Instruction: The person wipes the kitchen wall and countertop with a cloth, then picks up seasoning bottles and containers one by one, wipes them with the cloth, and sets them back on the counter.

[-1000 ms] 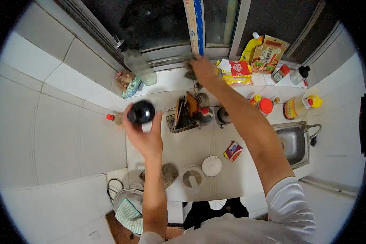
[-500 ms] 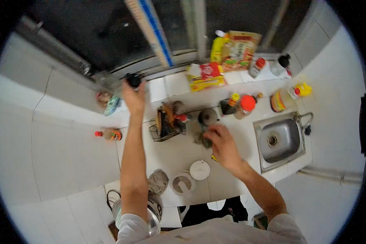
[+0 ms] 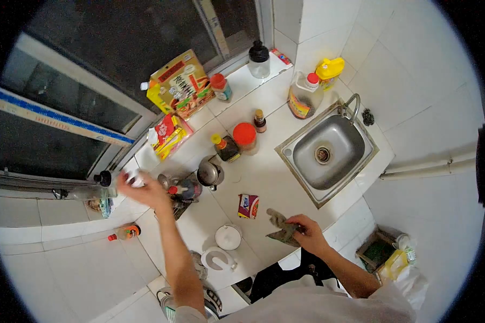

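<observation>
My right hand [image 3: 307, 232] grips a crumpled grey-green rag [image 3: 283, 229] above the front of the white counter [image 3: 264, 183]. A small purple-and-red packet [image 3: 248, 206] lies on the counter to the left of the rag. My left hand [image 3: 144, 191] is at the window sill, slightly blurred, with its fingers apart and nothing visible in them. Just left of it is a clear jar with a black lid [image 3: 103, 178]. Dark bottles in a rack [image 3: 186, 190] stand right beside my left wrist, next to a small metal pot [image 3: 210, 172].
A steel sink [image 3: 334, 156] is set in the counter at right. Along the back stand a red-lidded jar [image 3: 245, 137], a soy sauce bottle [image 3: 225, 148] and a large oil jug [image 3: 304, 97]. Food packets [image 3: 180, 86] line the sill. A white round lid [image 3: 228, 237] sits near the front.
The view has swung to the right. My left hand has come off the black lid. My right hand, with the rag, has moved towards the front edge, and the purple packet now shows.
</observation>
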The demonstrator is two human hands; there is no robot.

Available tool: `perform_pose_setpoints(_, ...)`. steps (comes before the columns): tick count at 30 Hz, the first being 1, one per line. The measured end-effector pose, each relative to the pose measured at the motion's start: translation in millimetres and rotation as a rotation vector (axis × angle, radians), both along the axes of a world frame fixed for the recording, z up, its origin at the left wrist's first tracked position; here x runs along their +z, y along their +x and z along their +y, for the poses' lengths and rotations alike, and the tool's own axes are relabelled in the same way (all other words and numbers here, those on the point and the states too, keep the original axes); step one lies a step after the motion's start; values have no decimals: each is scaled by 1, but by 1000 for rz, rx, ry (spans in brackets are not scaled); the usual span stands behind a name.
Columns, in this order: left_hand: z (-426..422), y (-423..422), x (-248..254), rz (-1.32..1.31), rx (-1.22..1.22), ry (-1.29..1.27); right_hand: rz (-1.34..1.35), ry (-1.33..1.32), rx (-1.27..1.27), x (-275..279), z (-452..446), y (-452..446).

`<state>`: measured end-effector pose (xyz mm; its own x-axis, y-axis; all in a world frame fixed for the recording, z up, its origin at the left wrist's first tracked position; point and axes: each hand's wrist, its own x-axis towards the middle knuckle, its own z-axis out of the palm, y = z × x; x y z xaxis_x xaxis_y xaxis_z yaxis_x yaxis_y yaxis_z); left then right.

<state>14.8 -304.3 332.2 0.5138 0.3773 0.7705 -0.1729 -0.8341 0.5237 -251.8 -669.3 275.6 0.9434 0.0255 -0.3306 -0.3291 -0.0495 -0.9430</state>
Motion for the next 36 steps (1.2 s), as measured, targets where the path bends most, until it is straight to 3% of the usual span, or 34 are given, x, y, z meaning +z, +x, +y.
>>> perform_pose_setpoints(3,-127,20,12,194,-457,-111,356,682,-341,-9,-35,-14)
perform_pose_setpoints(6,-230,66,-4,281,-778,-183,488,865,-518,10,-83,-23)
perform_pose_setpoints(7,-258,83,-11,300,-775,-163,457,821,-449,18,-99,-28)
perform_pose_setpoints(10,-316,153,-49,315,-600,-155,483,1045,-611,19,-136,-52)
perform_pose_setpoints(14,-360,201,-60,362,-517,-322,439,973,-673,23,-175,-85)
perform_pose_setpoints(15,-366,210,-61,356,-623,-466,437,953,-681,28,-183,-91)
perform_pose_setpoints(18,-376,209,-56,374,-650,-592,332,988,-598,41,-207,-99)
perform_pose_setpoints(19,-369,232,-87,207,-651,-538,260,891,-604,38,-212,-101)
perform_pose_setpoints(22,-378,165,-36,327,-768,-488,78,590,-617,23,-227,-100)
perform_pose_setpoints(24,-388,99,-4,250,-938,-397,-127,381,-586,30,-241,-72)
perform_pose_setpoints(25,-387,67,5,324,-974,-372,-206,394,-568,58,-240,-49)
perform_pose_setpoints(27,-387,-7,28,457,-1056,-420,-249,47,-515,84,-236,-11)
perform_pose_setpoints(28,-385,-40,38,508,-1097,-421,-446,-16,-507,106,-223,14)
perform_pose_setpoints(29,-384,-72,41,443,-1093,-439,-454,165,-399,124,-212,31)
perform_pose_setpoints(31,-373,-124,65,393,-1117,-343,-723,-238,-230,163,-176,59)
perform_pose_setpoints(34,-354,-171,67,360,-1161,-742,-778,-164,-28,171,-123,61)
perform_pose_setpoints(36,-325,-187,62,366,-1094,-727,-739,-17,63,183,-92,54)
